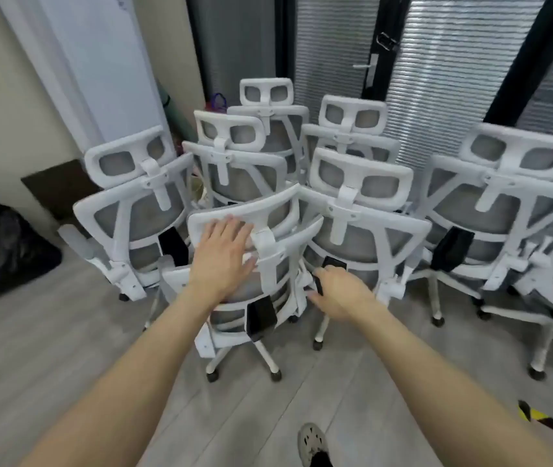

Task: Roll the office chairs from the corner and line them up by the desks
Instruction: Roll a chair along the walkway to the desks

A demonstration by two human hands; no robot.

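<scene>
Several white-framed office chairs with grey mesh backs stand packed together in the room's corner, their backs toward me. The nearest chair (270,264) has no headrest and stands in front of the group on castors. My left hand (223,257) lies flat with fingers spread on the upper back of this chair. My right hand (339,291) is at the chair's right side, fingers curled by a black part at the frame's edge. Whether it grips the frame is unclear. A chair with headrest (359,210) stands right behind it.
A black bag (2,247) lies on the floor at the left by the wall. Dark-framed glass doors with blinds (453,72) close the back. Another chair (511,203) stands at the right. Yellow-black tape (551,424) marks the grey floor at lower right. My foot (312,443) shows below.
</scene>
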